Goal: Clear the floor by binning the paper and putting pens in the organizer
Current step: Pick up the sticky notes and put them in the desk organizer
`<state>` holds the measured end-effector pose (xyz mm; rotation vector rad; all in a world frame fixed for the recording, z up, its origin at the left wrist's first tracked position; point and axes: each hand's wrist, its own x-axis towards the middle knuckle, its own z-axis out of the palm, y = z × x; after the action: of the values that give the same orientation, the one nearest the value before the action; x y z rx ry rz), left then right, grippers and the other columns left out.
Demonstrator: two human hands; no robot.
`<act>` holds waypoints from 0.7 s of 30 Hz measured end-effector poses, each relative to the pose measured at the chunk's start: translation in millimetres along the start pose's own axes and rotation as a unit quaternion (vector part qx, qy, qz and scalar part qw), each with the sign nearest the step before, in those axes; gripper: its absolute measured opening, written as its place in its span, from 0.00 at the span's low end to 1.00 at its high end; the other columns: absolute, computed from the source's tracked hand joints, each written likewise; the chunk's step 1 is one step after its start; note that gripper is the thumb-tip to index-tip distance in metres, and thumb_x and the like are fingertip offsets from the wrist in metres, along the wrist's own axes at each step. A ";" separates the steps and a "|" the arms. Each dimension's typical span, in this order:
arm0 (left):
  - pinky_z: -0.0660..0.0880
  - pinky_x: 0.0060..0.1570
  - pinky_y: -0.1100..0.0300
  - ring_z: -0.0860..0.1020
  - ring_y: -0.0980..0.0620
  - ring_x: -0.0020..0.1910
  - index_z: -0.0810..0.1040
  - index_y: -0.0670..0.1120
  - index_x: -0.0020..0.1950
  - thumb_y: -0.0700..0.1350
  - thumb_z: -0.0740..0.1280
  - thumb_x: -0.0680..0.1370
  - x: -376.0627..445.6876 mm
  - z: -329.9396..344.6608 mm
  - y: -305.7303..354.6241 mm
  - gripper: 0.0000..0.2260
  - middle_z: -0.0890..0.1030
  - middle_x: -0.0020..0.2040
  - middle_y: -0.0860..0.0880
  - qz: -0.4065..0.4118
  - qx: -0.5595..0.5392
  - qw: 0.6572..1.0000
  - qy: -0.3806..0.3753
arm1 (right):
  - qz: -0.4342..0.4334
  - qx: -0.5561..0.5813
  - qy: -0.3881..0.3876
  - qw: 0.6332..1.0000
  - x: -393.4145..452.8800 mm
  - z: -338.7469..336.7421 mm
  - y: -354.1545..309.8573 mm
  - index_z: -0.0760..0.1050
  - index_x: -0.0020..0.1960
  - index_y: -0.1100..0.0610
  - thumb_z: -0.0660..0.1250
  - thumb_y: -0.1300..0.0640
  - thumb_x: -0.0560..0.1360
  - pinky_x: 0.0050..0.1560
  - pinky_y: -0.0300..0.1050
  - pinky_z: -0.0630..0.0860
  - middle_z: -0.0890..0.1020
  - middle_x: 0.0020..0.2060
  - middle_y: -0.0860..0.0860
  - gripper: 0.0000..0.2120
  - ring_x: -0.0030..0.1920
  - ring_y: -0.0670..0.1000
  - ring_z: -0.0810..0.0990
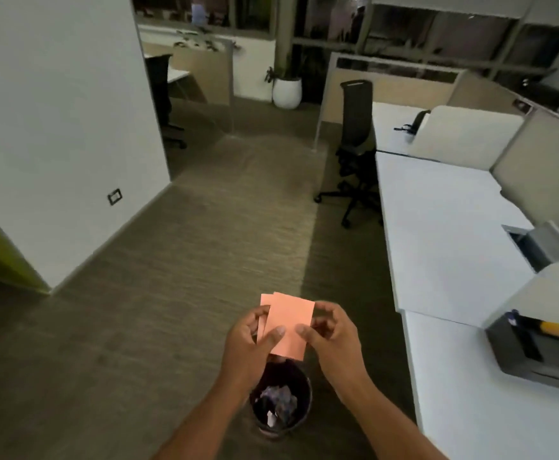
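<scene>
Both my hands hold orange paper slips (289,322) in front of me, above a dark round bin (299,380) on the floor. My left hand (255,340) grips the slips from the left, thumb on the front sheet. My right hand (329,336) pinches the right edge of the front sheet. Crumpled paper (278,405) lies inside the bin. A black desk organizer (533,350) stands on the white desk (454,227) at the right, with a pen (512,317) and other items in it.
A black office chair (356,141) stands at the desk further ahead. A white wall corner (72,161) juts out on the left. A white plant pot (286,91) sits at the far end. Brown carpet (188,244) stretches ahead.
</scene>
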<state>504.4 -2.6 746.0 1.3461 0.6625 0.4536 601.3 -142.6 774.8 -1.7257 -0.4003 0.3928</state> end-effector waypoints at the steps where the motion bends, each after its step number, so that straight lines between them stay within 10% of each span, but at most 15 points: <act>1: 0.85 0.45 0.41 0.87 0.49 0.51 0.81 0.63 0.57 0.46 0.77 0.74 3.7 14.3 4.5 0.16 0.88 0.54 0.53 0.003 0.012 1.000 -0.017 | 0.002 -0.001 0.019 1.000 2.8 -13.3 0.6 0.77 0.59 0.44 0.78 0.59 0.74 0.45 0.37 0.83 0.85 0.51 0.36 0.19 0.52 0.40 0.85; 21: 0.84 0.38 0.58 0.84 0.51 0.51 0.75 0.67 0.56 0.49 0.75 0.77 66.8 416.1 20.2 0.15 0.77 0.58 0.63 0.035 0.097 0.939 -0.327 | 0.056 0.077 0.341 0.935 60.1 -353.8 51.0 0.76 0.62 0.48 0.78 0.58 0.75 0.43 0.42 0.85 0.84 0.53 0.50 0.20 0.50 0.50 0.87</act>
<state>834.0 -262.1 790.3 1.5949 0.1049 -0.0229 823.0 -429.1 787.0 -1.6169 0.2300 -0.1074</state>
